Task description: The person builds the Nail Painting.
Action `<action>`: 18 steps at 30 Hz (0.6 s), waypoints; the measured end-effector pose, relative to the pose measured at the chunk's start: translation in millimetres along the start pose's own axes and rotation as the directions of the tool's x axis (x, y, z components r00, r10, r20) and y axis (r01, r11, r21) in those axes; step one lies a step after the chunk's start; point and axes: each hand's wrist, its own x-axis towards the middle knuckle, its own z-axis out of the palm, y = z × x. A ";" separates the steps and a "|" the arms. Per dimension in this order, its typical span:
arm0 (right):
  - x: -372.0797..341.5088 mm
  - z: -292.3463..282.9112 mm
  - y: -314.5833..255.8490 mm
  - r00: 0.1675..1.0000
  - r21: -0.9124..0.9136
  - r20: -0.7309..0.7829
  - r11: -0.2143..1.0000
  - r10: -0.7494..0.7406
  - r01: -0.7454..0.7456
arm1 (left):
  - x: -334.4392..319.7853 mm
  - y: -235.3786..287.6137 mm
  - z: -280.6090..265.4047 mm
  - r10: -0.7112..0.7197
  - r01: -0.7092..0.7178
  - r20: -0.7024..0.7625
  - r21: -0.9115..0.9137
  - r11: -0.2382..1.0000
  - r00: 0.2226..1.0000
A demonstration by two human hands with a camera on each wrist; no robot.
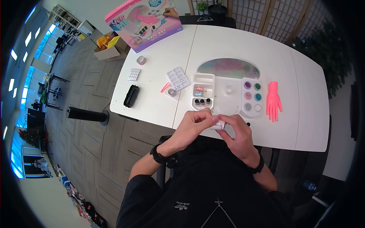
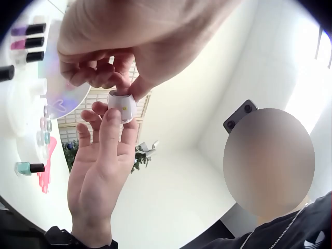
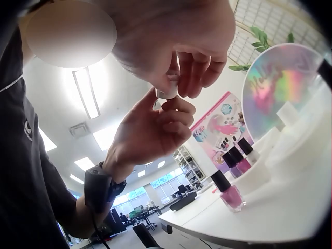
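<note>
White table, pink model hand on it; small white piece between left hand and right hand, fingertips of each pinching it.

1. Fingers of the left hand and right hand hide part of the small white container.
2. Its yellow mark is too small to read.
3. The nail art box is cut off by the head view's top edge.
4. Lettering on the iridescent panel is blurred.
5. One black cap is cut off at the left wrist view's edge.
</note>
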 end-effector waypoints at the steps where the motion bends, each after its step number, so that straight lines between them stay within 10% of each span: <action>1: 0.6 -0.2 -1.5 1.000 0.006 0.000 1.000 0.009 -0.009 | -0.4 -0.8 -2.0 -0.023 0.023 0.002 -0.004 1.000 1.000; 18: -5.4 -4.5 -5.8 0.995 0.069 -0.017 0.993 0.095 -0.093 | -7.3 -6.9 -0.9 0.067 -0.069 0.042 0.060 0.996 0.997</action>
